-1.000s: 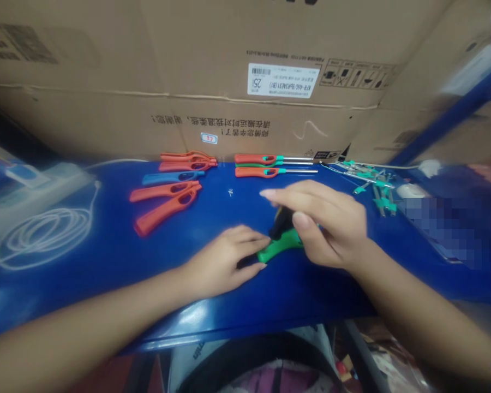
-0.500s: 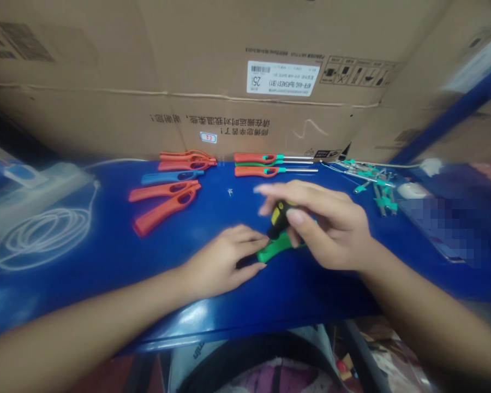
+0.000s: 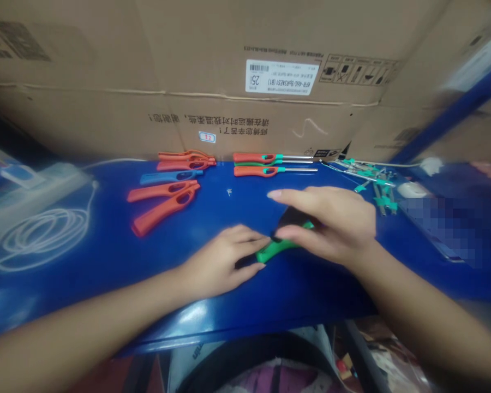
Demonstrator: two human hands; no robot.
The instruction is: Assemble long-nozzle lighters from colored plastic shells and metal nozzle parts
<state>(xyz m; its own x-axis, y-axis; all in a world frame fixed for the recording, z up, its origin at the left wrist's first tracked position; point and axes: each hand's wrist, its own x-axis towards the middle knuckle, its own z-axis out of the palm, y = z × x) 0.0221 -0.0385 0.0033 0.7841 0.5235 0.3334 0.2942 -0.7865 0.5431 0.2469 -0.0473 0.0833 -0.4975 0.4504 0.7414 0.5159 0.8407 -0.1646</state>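
Note:
A green lighter handle (image 3: 275, 249) lies on the blue table (image 3: 106, 256) near its front edge. My left hand (image 3: 225, 259) pinches the handle's near end with curled fingers. My right hand (image 3: 327, 221) lies over the handle's far end, fingers pressed down around a small black part (image 3: 290, 217) that is mostly hidden under them.
Several orange handle shells (image 3: 163, 199) and a blue one (image 3: 169, 176) lie at the back left. Assembled long-nosed lighters (image 3: 270, 164) lie at the back middle, with loose metal and teal parts (image 3: 370, 180) to their right. A coiled white cable (image 3: 36, 237) lies left. Cardboard boxes (image 3: 213, 71) stand behind.
My right hand has lowered over the green handle; the black and yellow part that showed between its fingers is now mostly covered. My left hand has kept its hold.

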